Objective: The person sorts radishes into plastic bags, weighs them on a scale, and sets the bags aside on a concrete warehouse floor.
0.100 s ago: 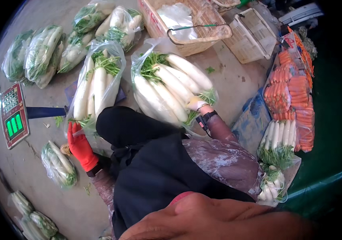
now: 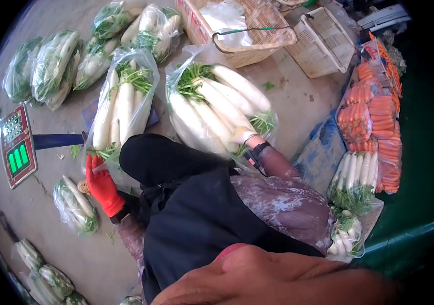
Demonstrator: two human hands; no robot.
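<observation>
My right hand [image 2: 243,135], in a pale glove, lies over the near ends of several long white radishes [image 2: 219,104] in an open clear plastic bag [image 2: 176,76]. Its fingers look laid over the radishes rather than wrapped round one. My left hand [image 2: 104,189] wears a red glove, fingers stretched toward the near edge of a second clear bag [image 2: 148,66]. Whether the fingertips touch that plastic I cannot tell. White radishes with green tops [image 2: 124,107] fill this second bag, which rests over a blue platform [image 2: 91,113].
A scale display [image 2: 18,145] stands left on a blue arm. Bagged radishes [image 2: 54,63] lie at the far left, another bag [image 2: 74,206] nearer. Plastic baskets [image 2: 252,51] stand at the back. Bagged carrots [image 2: 366,119] and radishes [image 2: 354,173] are stacked right.
My right hand has slid a little left and nearer across the radish ends. My left hand has stayed almost still beside the second bag.
</observation>
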